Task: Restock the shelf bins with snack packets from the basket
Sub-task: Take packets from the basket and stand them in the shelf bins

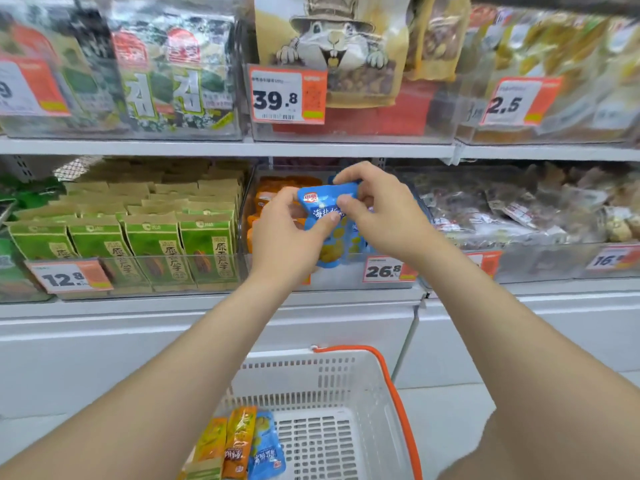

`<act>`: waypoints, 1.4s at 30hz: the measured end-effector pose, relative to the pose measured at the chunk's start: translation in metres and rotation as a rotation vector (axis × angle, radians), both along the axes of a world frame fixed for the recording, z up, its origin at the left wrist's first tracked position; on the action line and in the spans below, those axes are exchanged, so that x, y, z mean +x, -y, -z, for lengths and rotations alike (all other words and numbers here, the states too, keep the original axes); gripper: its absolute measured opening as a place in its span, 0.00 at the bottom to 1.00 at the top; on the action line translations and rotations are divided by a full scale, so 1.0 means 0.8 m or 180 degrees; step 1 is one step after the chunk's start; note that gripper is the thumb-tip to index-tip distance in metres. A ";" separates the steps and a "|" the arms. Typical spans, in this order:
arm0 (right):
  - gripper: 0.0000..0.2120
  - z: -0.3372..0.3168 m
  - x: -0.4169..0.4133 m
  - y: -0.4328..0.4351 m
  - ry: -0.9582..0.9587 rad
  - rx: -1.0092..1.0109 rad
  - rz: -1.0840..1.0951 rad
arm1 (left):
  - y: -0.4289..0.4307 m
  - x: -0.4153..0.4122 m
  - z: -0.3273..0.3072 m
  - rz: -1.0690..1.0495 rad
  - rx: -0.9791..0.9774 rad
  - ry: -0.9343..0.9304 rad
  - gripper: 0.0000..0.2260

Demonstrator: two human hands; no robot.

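Packets: one blue packet (323, 216) held, three packets (239, 441) in the basket (277, 358) below your hands.
You are pinching its top between left hand (287, 237) and right hand (381, 209) over the bin (332, 277), long axis upright, logo up.

I count two hands, left hand (291, 237) and right hand (384, 216), one basket (311, 386), three packets (239, 441) in it, one blue packet (322, 202) clearly held, four front-row green boxes (156, 247), four readable price tags (287, 95).
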State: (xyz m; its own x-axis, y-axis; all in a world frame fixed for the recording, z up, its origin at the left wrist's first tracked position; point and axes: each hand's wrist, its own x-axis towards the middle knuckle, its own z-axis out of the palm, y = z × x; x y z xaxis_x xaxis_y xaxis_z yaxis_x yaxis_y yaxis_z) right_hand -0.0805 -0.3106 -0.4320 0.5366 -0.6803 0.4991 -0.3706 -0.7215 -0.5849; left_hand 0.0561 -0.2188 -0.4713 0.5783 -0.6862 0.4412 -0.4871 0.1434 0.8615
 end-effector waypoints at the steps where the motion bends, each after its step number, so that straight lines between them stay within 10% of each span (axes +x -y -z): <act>1: 0.11 0.004 -0.003 0.003 0.0327 0.0122 0.0154 | 0.010 -0.002 -0.006 -0.0124 -0.0002 0.0137 0.12; 6: 0.19 0.022 -0.018 0.036 0.0844 0.0447 0.1047 | 0.057 -0.011 -0.018 -0.0397 0.0337 0.0789 0.12; 20: 0.25 0.060 -0.041 0.092 -0.1047 -0.0212 0.1047 | 0.128 -0.025 0.019 -0.0818 0.1883 0.1688 0.14; 35: 0.13 0.055 -0.043 0.080 -0.1071 -0.0424 0.1256 | 0.143 -0.036 0.030 -0.0456 0.1309 0.1948 0.19; 42: 0.07 0.044 -0.015 0.013 -0.1124 -0.0332 0.0895 | 0.063 -0.014 0.043 -0.0583 0.0089 0.2322 0.02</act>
